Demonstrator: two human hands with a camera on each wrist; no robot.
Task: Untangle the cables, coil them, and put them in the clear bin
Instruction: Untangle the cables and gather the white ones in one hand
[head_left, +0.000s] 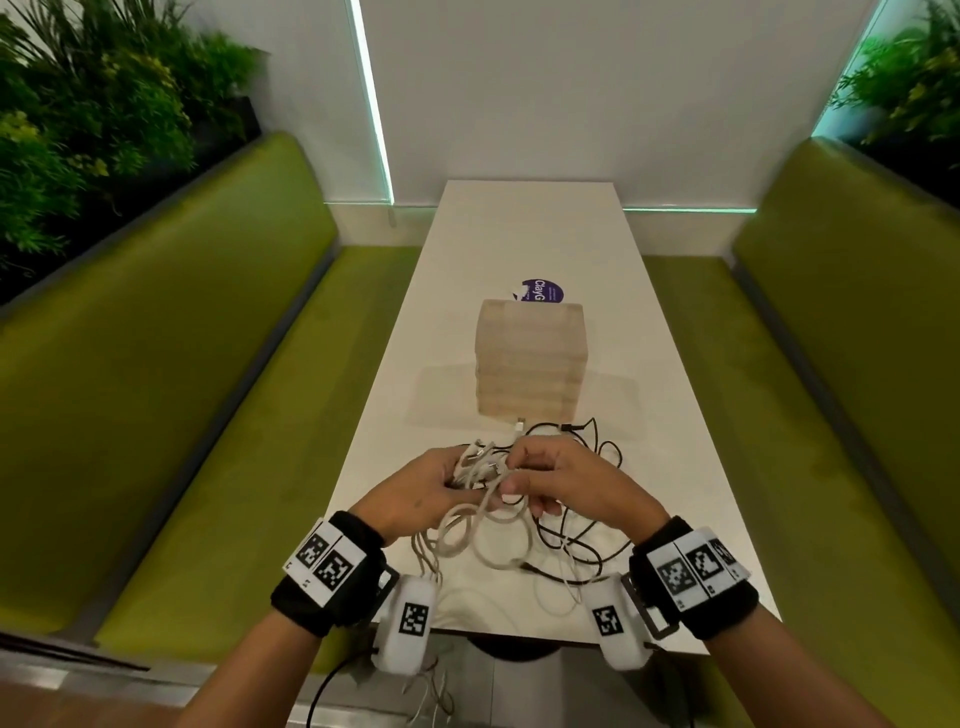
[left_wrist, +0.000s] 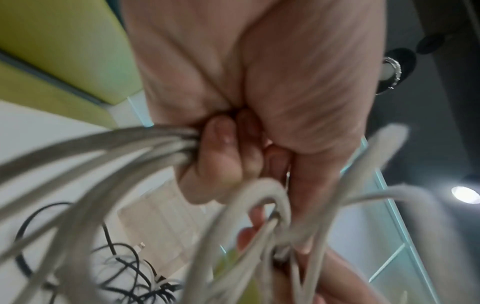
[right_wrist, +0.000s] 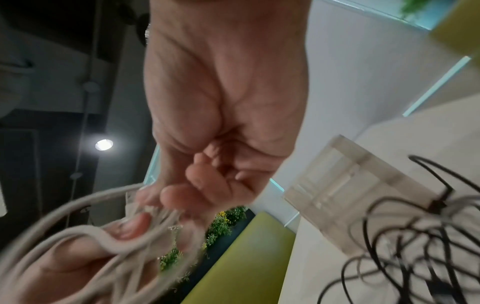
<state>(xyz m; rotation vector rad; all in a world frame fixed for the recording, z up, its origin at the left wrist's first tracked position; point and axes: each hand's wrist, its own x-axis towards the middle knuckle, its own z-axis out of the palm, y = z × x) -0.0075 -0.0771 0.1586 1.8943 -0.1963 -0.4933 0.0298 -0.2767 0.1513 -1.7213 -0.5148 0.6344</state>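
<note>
A tangle of white cables (head_left: 480, 512) and black cables (head_left: 582, 530) lies on the near end of the white table (head_left: 675, 467). My left hand (head_left: 441, 486) grips a bunch of white cable loops (left_wrist: 109, 152), lifted a little off the table. My right hand (head_left: 524, 475) pinches white strands (right_wrist: 145, 207) right beside the left hand. The clear bin (head_left: 530, 358) stands upright on the table just beyond the tangle; it also shows in the right wrist view (right_wrist: 345, 185). Black loops (right_wrist: 405, 246) trail on the table to the right.
Green bench seats (head_left: 234, 389) run along both sides of the table. A purple round sticker (head_left: 543, 291) lies behind the bin. Some white strands hang over the table's near edge (head_left: 431, 686). Planters with greenery (head_left: 78, 130) sit behind the benches.
</note>
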